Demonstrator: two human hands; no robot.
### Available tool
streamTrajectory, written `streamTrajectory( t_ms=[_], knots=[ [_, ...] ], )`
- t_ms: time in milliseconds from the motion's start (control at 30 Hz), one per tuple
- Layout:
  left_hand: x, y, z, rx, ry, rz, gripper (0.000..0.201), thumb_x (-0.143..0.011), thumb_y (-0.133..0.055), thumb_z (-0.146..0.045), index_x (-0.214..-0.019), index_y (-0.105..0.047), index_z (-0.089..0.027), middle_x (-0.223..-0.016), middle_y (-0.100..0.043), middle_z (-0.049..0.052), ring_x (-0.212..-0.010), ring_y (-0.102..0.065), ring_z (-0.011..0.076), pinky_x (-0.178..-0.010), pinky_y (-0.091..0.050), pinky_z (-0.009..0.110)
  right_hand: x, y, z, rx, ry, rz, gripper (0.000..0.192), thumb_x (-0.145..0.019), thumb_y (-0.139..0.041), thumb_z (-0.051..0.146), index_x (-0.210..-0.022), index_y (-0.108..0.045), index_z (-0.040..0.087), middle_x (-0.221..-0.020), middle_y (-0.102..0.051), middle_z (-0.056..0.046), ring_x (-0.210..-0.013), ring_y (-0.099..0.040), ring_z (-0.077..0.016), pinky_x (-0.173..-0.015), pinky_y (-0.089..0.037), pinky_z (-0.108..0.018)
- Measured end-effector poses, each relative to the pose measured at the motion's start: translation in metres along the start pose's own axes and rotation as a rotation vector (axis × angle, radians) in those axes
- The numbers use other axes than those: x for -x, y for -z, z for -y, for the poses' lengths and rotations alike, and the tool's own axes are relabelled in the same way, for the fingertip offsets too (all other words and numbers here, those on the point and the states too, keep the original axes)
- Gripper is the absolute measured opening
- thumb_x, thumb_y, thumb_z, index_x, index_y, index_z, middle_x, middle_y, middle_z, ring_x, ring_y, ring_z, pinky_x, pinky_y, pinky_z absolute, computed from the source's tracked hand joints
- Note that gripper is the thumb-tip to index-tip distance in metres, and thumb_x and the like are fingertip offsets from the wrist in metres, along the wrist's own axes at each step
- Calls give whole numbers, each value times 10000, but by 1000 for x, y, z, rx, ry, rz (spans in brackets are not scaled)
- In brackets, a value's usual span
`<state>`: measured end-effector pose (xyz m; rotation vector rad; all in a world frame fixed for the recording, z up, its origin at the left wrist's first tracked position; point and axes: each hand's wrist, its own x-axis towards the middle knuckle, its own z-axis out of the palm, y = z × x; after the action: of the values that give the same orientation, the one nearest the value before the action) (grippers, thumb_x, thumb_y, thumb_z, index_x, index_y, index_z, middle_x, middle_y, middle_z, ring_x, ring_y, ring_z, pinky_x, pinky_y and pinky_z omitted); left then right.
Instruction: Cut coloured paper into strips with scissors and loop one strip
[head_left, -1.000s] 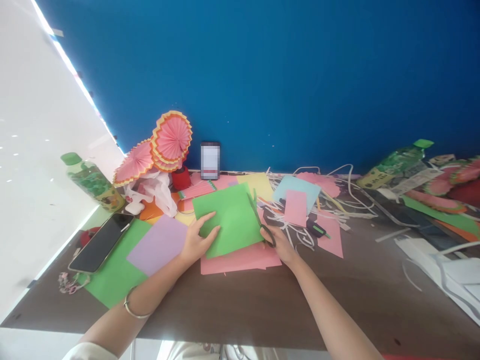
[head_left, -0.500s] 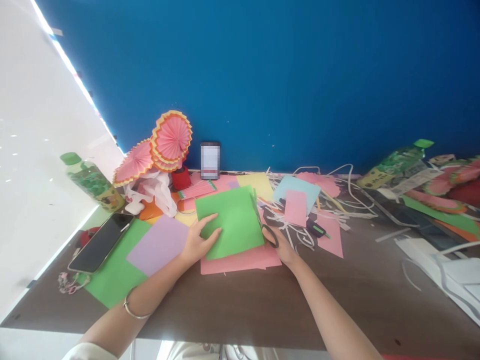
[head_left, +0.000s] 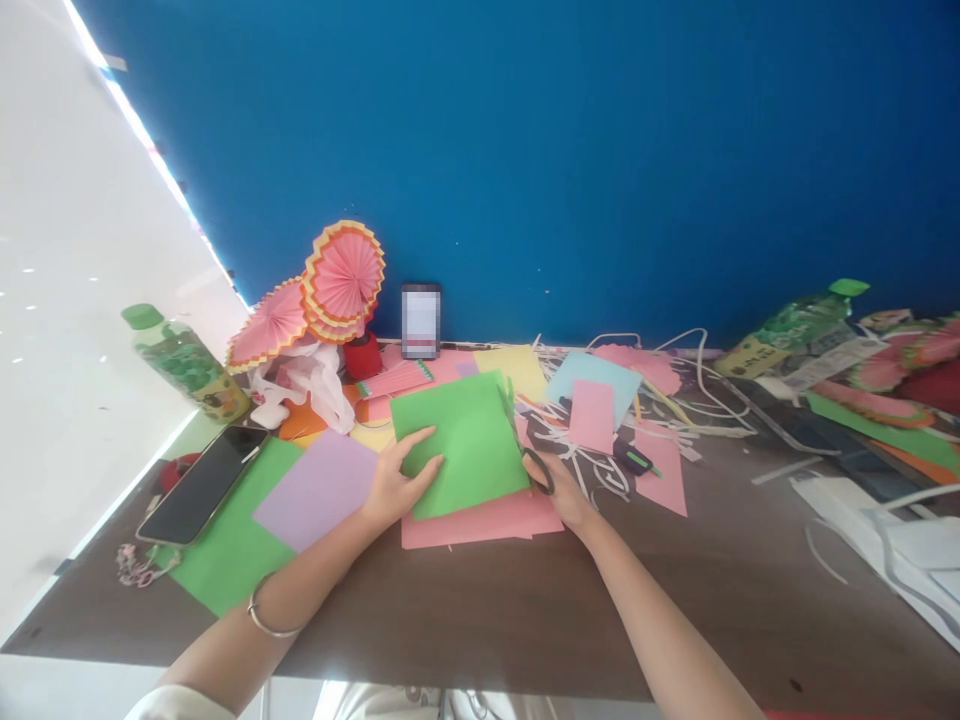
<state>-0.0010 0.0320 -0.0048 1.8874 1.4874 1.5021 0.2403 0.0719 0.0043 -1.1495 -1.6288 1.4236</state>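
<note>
Slightly further right than a second ago, the green sheet [head_left: 465, 445] lies over pink paper [head_left: 472, 522], left hand [head_left: 394, 482] spread on it, right hand [head_left: 564, 490] holding scissors [head_left: 541, 472], apparently mid-cut at its edge.

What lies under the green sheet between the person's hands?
Pink paper sticks out past the near edge of the green sheet; whatever else lies beneath it is covered and cannot be seen.
</note>
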Motion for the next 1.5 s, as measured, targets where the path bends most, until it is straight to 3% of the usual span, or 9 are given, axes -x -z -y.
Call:
streamTrajectory(
  t_ms=[433, 1500],
  knots=[
    [0, 0, 0, 6, 4, -2, 328, -759, -590, -286, -1077, -576, -206, -1042, -639, 61, -1000, -586, 196, -869, -487, 361, 0, -5, 5, -72, -58, -52, 482, -674, -556, 621, -535, -370, 198, -553, -208, 60, -465, -286, -80, -416, -363, -225],
    [2, -1, -2, -29, 9, -27, 329, -756, -593, -298, -1072, -582, -204, -1005, -651, 65, -956, -603, 195, -834, -500, 348, -1, -8, 0, -85, -39, -72, 448, -667, -580, 584, -544, -390, 197, -544, -264, 55, -467, -316, -79, -423, -335, -221]
  ],
)
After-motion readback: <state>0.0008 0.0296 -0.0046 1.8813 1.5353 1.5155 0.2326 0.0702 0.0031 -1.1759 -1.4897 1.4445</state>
